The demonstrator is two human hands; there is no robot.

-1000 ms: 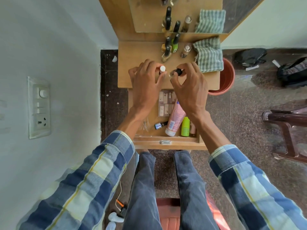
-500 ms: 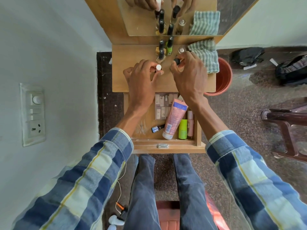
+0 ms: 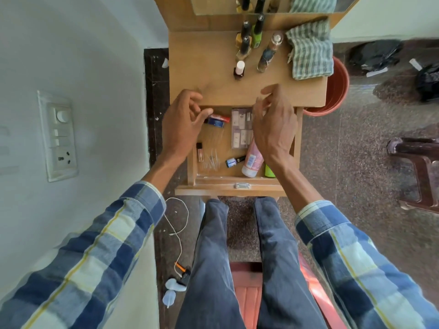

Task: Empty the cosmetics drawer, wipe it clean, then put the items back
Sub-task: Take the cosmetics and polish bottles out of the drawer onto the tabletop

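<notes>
Both hands hover over the open drawer [image 3: 240, 180], fingers loosely curled and apart, holding nothing: left hand [image 3: 181, 124], right hand [image 3: 273, 122]. The left fingertips [image 3: 206, 112] sit just beside a red-and-blue tube [image 3: 217, 120]; bottles [image 3: 249, 39] and a checked cloth [image 3: 310, 52] stand on the tabletop beyond

The drawer [image 3: 244, 180] and surface [image 3: 204, 67] are matt wood. The cloth [image 3: 308, 53] is woven check; the pink tube [image 3: 253, 160] is glossy plastic.

I'm seeing a switch plate [image 3: 58, 136] sitting on the wall well left of the left hand, an orange bucket [image 3: 337, 91] standing just right of the right hand, a brown chair [image 3: 418, 169] further right.
</notes>
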